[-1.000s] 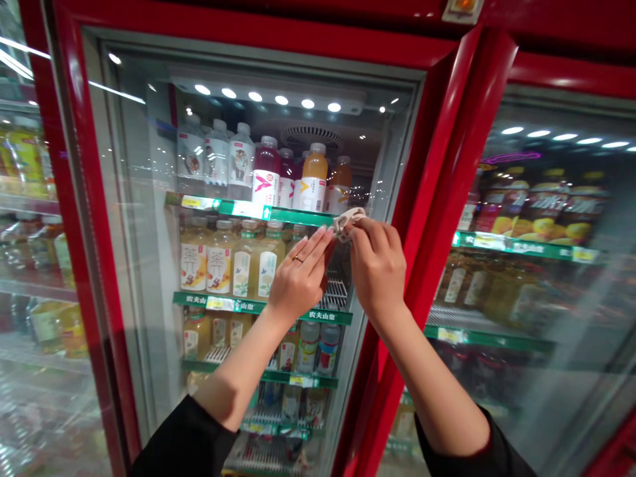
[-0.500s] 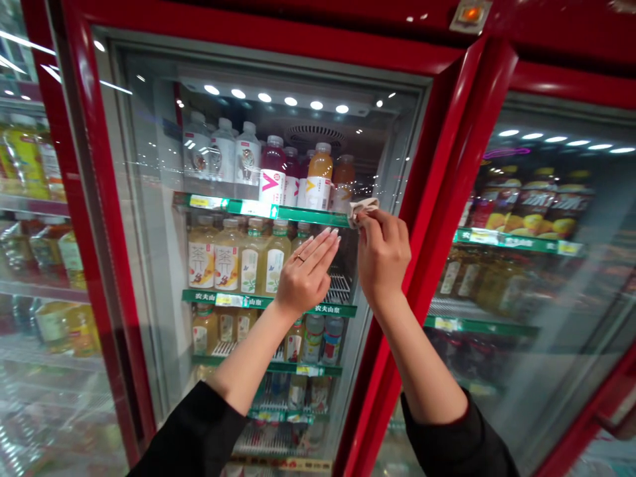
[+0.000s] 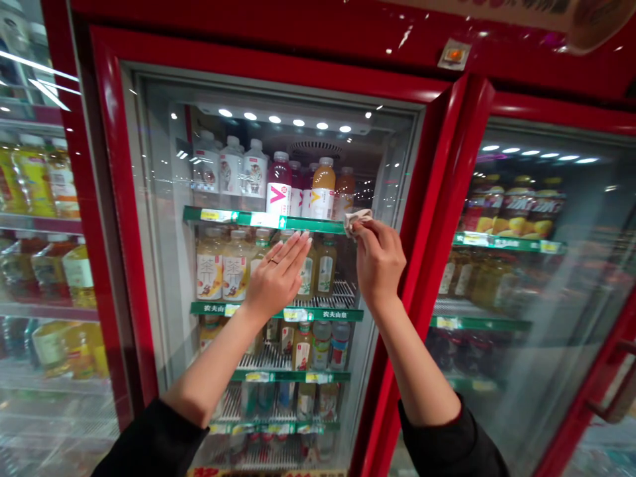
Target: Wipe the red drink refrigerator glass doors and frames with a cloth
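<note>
My right hand (image 3: 380,262) is closed on a crumpled pale cloth (image 3: 356,221), held up at the glass door (image 3: 159,278) near its right side. Part of the cloth is hidden behind the fingers. My left hand (image 3: 278,275) is at the middle of the same door, fingers stretched out together and a ring on one of them; nothing is in it. Whether its palm touches the glass cannot be seen. Behind the glass, a green shelf strip (image 3: 308,224) runs just above the left hand's fingertips, with bottles of drink (image 3: 325,189) standing over it.
A red frame (image 3: 422,218) surrounds the door. To the right is a second glass-fronted cooler door with dark bottles (image 3: 517,205) inside and a handle (image 3: 616,391) at its edge. On the left, shelves hold yellow bottles (image 3: 34,172). An orange lit switch (image 3: 454,55) sits above.
My left hand has moved left across the door, away from the right hand. The right hand still grips the cloth at nearly the same place. The view has shifted slightly.
</note>
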A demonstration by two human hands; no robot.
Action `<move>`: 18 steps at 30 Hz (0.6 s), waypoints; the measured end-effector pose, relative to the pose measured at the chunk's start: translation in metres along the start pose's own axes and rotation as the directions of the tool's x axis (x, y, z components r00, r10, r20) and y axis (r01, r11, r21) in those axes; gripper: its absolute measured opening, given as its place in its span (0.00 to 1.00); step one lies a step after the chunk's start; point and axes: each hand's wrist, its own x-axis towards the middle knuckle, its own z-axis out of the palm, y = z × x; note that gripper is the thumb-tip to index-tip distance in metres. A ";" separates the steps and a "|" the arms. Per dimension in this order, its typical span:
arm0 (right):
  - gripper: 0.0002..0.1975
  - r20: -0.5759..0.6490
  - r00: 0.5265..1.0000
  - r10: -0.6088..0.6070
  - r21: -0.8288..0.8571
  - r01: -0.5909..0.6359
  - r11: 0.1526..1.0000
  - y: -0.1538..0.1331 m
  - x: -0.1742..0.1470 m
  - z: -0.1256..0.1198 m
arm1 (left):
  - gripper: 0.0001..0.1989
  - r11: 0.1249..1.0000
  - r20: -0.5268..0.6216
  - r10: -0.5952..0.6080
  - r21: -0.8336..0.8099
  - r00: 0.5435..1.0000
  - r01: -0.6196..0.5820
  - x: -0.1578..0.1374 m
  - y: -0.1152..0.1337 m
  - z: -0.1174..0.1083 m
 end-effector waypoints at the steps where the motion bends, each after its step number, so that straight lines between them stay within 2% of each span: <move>1: 0.16 0.028 0.999 -0.023 0.023 0.022 0.999 -0.008 0.000 0.002 | 0.42 1.000 0.002 0.000 0.011 1.000 0.000 -0.002 -0.001 0.001; 3: 0.17 0.071 0.994 -0.088 0.071 0.083 0.994 -0.020 -0.004 0.001 | 0.42 1.000 0.004 -0.001 0.026 1.000 0.001 -0.007 -0.002 0.003; 6: 0.18 0.086 0.984 -0.157 0.108 0.148 0.983 -0.021 -0.013 -0.007 | 0.42 1.000 0.005 0.006 0.020 1.000 -0.006 -0.010 -0.001 0.004; 9: 0.15 0.045 0.994 -0.103 0.049 0.101 0.994 -0.013 -0.009 -0.007 | 0.41 1.000 0.004 0.019 0.003 1.000 -0.019 -0.011 -0.001 0.004; 13: 0.13 -0.058 0.998 0.020 -0.002 -0.020 1.000 -0.017 0.014 0.010 | 0.40 1.000 -0.014 0.017 -0.003 1.000 -0.017 -0.012 -0.001 0.006; 16: 0.13 -0.042 0.999 -0.023 0.034 0.025 0.999 -0.034 0.021 0.018 | 0.41 1.000 -0.035 0.012 -0.020 0.999 -0.013 -0.012 0.001 0.007; 18: 0.14 0.011 0.996 -0.084 0.067 0.083 0.994 -0.044 0.014 0.014 | 0.42 0.999 -0.047 0.004 -0.036 0.999 -0.006 -0.012 0.001 0.007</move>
